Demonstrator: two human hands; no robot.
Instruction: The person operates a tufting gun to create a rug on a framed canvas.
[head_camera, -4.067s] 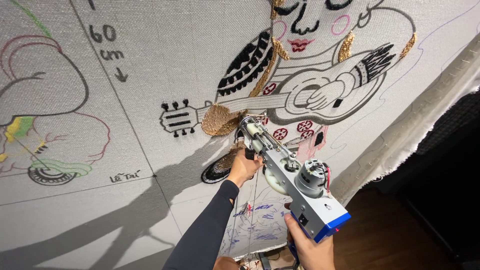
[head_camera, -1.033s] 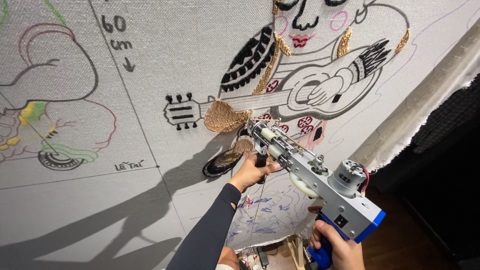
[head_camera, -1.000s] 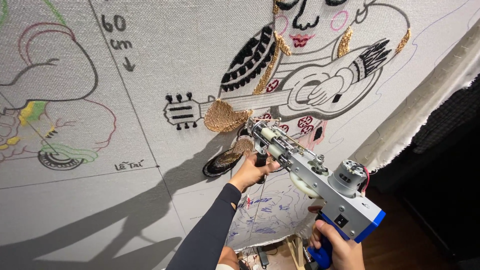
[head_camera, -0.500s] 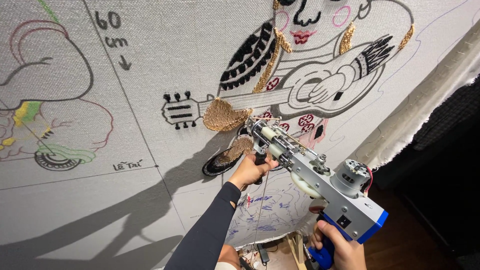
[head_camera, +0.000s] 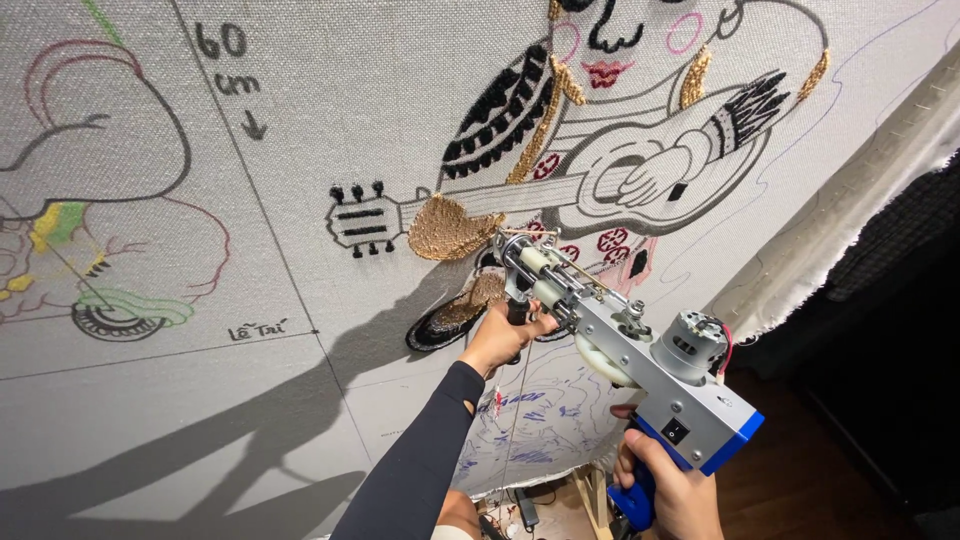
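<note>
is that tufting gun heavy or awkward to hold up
Probably hefty: the tufting gun has a metal body and a motor. Likely nose-heavy too, since the left hand steadies the front while the right hand grips the blue handle.

Left arm, dark-sleeved, reaches up and forward, left hand (head_camera: 503, 340) closed; right hand (head_camera: 672, 490) fisted low, nearer the body.

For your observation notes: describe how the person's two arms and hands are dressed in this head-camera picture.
The left arm wears a tight, dark sleeve that ends at the wrist, with a small hole near the cuff. The left hand is bare, with no glove. The right hand is also bare; its arm is out of view, so no sleeve shows there.
</note>
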